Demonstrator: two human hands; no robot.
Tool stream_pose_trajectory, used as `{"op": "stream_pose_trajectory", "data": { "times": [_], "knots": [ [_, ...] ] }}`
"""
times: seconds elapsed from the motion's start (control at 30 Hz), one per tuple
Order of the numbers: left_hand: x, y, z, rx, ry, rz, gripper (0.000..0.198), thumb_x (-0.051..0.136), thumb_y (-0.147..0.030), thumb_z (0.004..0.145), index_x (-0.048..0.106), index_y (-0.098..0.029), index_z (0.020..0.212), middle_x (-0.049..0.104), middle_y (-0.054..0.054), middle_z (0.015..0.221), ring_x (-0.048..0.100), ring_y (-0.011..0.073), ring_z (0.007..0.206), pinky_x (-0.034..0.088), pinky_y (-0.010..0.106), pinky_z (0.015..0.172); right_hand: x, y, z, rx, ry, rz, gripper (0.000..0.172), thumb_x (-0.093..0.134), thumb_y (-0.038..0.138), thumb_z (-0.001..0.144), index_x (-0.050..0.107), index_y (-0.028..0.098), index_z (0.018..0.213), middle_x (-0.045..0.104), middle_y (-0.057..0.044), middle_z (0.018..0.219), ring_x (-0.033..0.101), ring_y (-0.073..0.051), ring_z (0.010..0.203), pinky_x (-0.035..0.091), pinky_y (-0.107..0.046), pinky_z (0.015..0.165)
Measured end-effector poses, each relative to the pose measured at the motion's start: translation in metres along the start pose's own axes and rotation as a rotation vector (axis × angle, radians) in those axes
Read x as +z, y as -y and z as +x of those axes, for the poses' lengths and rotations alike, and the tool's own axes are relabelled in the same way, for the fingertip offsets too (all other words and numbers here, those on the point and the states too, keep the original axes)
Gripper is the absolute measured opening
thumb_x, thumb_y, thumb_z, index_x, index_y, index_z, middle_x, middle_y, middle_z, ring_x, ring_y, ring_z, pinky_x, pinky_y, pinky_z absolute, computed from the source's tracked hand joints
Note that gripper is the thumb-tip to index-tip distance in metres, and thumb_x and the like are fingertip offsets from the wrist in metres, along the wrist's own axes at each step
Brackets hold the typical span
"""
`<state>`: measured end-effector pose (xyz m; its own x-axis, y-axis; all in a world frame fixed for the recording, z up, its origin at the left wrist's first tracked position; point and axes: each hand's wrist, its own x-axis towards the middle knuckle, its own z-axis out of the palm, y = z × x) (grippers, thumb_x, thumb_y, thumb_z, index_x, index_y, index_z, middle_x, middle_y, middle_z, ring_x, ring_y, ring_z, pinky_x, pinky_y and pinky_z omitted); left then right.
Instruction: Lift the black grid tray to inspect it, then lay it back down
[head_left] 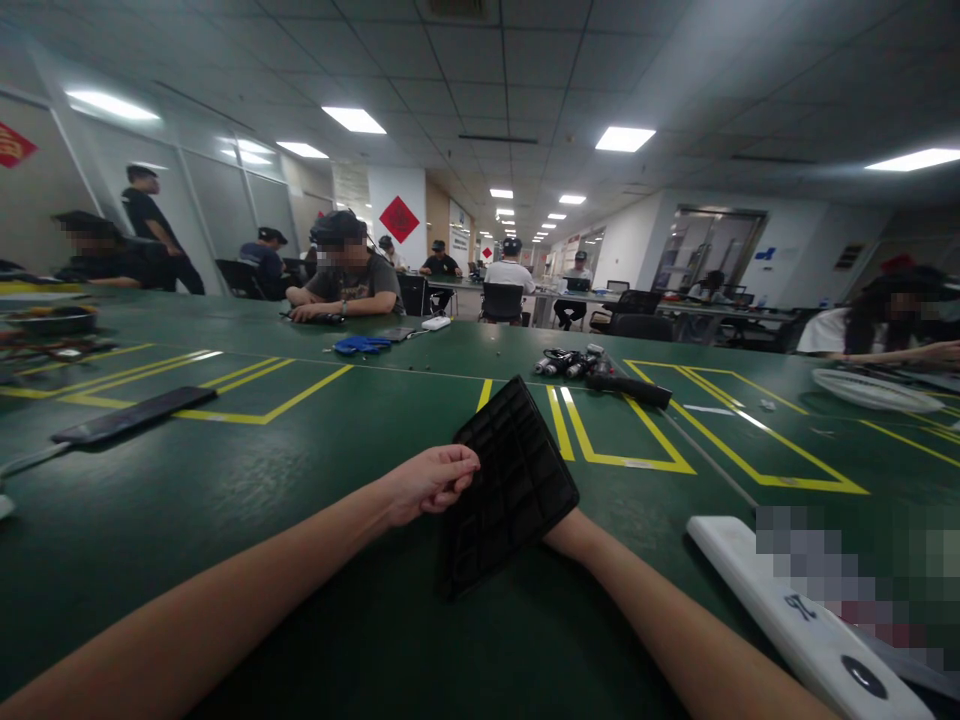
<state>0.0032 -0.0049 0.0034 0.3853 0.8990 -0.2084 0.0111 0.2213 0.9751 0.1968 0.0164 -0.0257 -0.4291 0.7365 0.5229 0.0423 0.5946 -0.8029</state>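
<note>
**Black tray held tilted over green table**

The black tray (510,480) is held tilted just above the green table (300,470), near the middle. Its left edge is gripped by the curled fingers of the left hand (431,482). The right hand (564,532) is hidden behind the tray, so its grip cannot be told. Only bare grid cells are seen in the tray. A white dish (877,390) lies far right, its contents unclear.

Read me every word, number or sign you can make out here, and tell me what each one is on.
Nothing reads clearly.
White bar: dark mark, perhaps "7L", unsure.
Red diamond sign: too blurred.
Red sign at left edge: gold marks, unreadable.
Blue wall sign: too small.
Black tray in left hand: no lettering visible.
</note>
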Motion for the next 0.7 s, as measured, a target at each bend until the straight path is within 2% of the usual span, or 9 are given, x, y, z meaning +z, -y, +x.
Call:
{"op": "stream_pose_trajectory", "data": {
  "times": [0.07, 0.13, 0.27, 0.33, 0.43, 0.53, 0.6, 0.7],
  "knots": [
    [0.001, 0.003, 0.001, 0.034, -0.039, 0.104, 0.023, 0.053, -0.037, 0.075, 0.041, -0.02, 0.085, 0.04, -0.008, 0.055, 0.025, 0.002, 0.034, 0.009, 0.015, 0.033, 0.0, -0.002, -0.001, 0.001, -0.004, -0.008, 0.033, 0.052, 0.027, 0.077, 0.051, 0.018, 0.109, 0.058, -0.009, 0.11, 0.052, -0.022, 0.101, 0.041, -0.038, 0.092],
    [0.002, 0.006, 0.002, 0.111, -0.129, 0.263, 0.023, 0.051, -0.039, 0.076, 0.042, -0.02, 0.085, 0.041, -0.008, 0.054, 0.028, 0.0037, 0.036, 0.015, 0.016, 0.035, 0.001, -0.003, -0.002, 0.001, -0.008, -0.016, 0.036, 0.053, 0.027, 0.076, 0.05, 0.016, 0.11, 0.056, -0.01, 0.112, 0.051, -0.022, 0.103, 0.04, -0.038, 0.093],
    [0.006, 0.011, 0.004, 0.339, -0.398, 0.725, 0.027, 0.043, -0.042, 0.079, 0.043, -0.017, 0.068, 0.041, -0.005, 0.056, 0.038, 0.0081, 0.05, 0.027, 0.02, 0.046, 0.001, 0.001, -0.002, -0.005, -0.005, -0.027, 0.038, 0.051, 0.028, 0.078, 0.049, 0.015, 0.113, 0.055, -0.011, 0.114, 0.05, -0.022, 0.105, 0.039, -0.036, 0.093],
    [0.008, 0.01, 0.004, 0.394, -0.474, 0.913, 0.034, 0.035, -0.043, 0.083, 0.042, -0.017, 0.062, 0.042, -0.003, 0.057, 0.04, 0.0098, 0.054, 0.029, 0.023, 0.051, 0.001, 0.003, -0.002, -0.012, 0.001, -0.034, 0.038, 0.051, 0.028, 0.078, 0.048, 0.016, 0.114, 0.054, -0.01, 0.116, 0.049, -0.022, 0.108, 0.037, -0.037, 0.095],
    [0.009, 0.007, 0.001, 0.408, -0.477, 1.012, 0.035, 0.028, -0.041, 0.086, 0.045, -0.017, 0.067, 0.048, -0.001, 0.063, 0.045, 0.0117, 0.058, 0.031, 0.024, 0.055, 0.0, 0.007, -0.002, -0.021, 0.01, -0.044, 0.038, 0.051, 0.029, 0.078, 0.049, 0.017, 0.114, 0.053, -0.009, 0.117, 0.047, -0.022, 0.111, 0.036, -0.037, 0.096],
    [0.009, 0.005, -0.002, 0.406, -0.406, 1.104, 0.029, 0.03, -0.039, 0.086, 0.047, -0.018, 0.076, 0.053, 0.0, 0.07, 0.049, 0.0134, 0.063, 0.033, 0.025, 0.056, -0.001, 0.008, -0.001, -0.02, 0.013, -0.043, 0.036, 0.048, 0.029, 0.08, 0.048, 0.017, 0.113, 0.054, -0.009, 0.116, 0.049, -0.021, 0.107, 0.038, -0.037, 0.095],
    [0.009, 0.004, -0.002, 0.383, -0.383, 1.183, 0.031, 0.028, -0.04, 0.087, 0.047, -0.019, 0.075, 0.053, 0.001, 0.069, 0.05, 0.0143, 0.063, 0.033, 0.025, 0.057, -0.001, 0.007, 0.0, -0.02, 0.015, -0.04, 0.035, 0.048, 0.028, 0.08, 0.048, 0.017, 0.113, 0.054, -0.009, 0.116, 0.05, -0.021, 0.107, 0.038, -0.037, 0.095],
    [0.012, 0.004, 0.001, 0.326, -0.434, 1.258, 0.039, 0.022, -0.045, 0.088, 0.047, -0.019, 0.072, 0.053, 0.001, 0.067, 0.051, 0.0158, 0.063, 0.032, 0.026, 0.056, -0.002, 0.006, 0.0, -0.024, 0.015, -0.038, 0.036, 0.05, 0.027, 0.079, 0.049, 0.018, 0.113, 0.054, -0.008, 0.117, 0.049, -0.022, 0.108, 0.038, -0.037, 0.095]
  ]
}}
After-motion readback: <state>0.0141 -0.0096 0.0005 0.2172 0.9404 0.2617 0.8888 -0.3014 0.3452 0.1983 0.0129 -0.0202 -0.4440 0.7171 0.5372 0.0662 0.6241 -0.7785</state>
